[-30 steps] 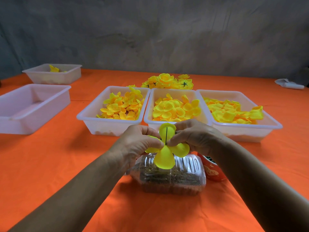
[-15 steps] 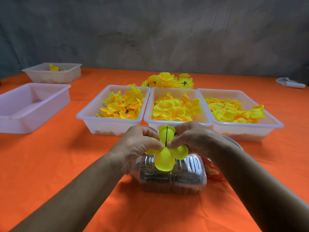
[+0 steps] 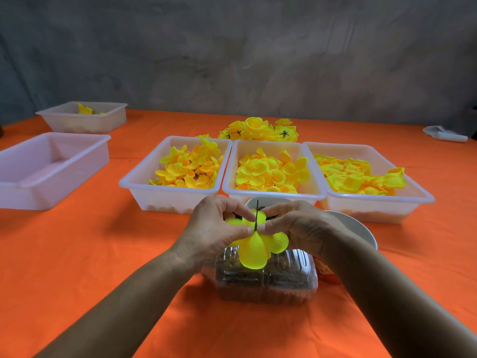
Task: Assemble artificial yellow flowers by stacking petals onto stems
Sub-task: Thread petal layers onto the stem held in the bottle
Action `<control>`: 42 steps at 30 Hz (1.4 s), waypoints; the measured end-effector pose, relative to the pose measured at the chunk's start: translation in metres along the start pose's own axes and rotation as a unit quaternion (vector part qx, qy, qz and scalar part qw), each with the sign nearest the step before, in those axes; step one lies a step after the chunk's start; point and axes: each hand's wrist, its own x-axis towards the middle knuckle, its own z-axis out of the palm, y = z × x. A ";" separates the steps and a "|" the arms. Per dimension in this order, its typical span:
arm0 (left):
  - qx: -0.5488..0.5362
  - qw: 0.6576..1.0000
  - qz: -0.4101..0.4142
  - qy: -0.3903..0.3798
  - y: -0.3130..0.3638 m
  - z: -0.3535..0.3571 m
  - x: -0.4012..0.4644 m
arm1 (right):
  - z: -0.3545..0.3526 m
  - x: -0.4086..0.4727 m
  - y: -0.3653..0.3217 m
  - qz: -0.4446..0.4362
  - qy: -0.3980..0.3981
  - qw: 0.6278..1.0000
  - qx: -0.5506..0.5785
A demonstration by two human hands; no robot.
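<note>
Left hand [image 3: 214, 228] and right hand [image 3: 296, 226] together at frame centre, both pinching a petal layer [image 3: 254, 245] threaded on the stem [image 3: 257, 214]. We judge one layer on, more left. Three petal trays [image 3: 273, 188] full above; finished flowers [image 3: 258, 130] behind.

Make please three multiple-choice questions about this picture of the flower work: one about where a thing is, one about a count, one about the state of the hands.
1. Where does the pile of finished flowers lie?
A. behind the trays of petals
B. inside the clear box
C. on the floor

2. How many trays directly ahead hold many petals?
A. one
B. three
C. five

3. What are the hands doing?
A. resting flat on the cloth
B. lifting a tray
C. pinching a petal piece on a stem

Answers: 1 A, the pile sits past the middle tray. 2 B, three filled trays stand side by side. 3 C, the left hand and right hand pinch the petal piece around the stem.
</note>
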 end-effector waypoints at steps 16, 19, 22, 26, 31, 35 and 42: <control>0.015 0.997 0.066 -0.027 -0.012 -0.003 0.008 | -0.005 0.007 -0.008 0.009 0.003 0.997 -0.072; 0.026 0.995 0.090 -0.039 -0.015 -0.003 0.009 | -0.006 0.007 -0.017 0.007 0.011 0.989 -0.144; 0.025 0.993 0.105 -0.051 -0.016 -0.004 0.012 | -0.014 0.021 -0.029 -0.054 0.103 0.967 -0.226; 0.012 0.993 0.104 -0.061 -0.019 -0.004 0.015 | -0.027 0.063 -0.035 -0.157 0.231 0.922 -0.266; -0.023 0.994 0.083 -0.070 -0.021 -0.004 0.016 | -0.030 0.116 -0.037 -0.087 0.197 0.900 -0.379; -0.045 0.993 0.077 -0.077 -0.022 -0.002 0.015 | -0.026 0.142 -0.034 0.008 0.137 0.829 -0.542; -0.042 0.993 0.081 -0.075 -0.023 -0.002 0.013 | -0.030 0.164 -0.024 -0.008 0.254 0.886 -0.388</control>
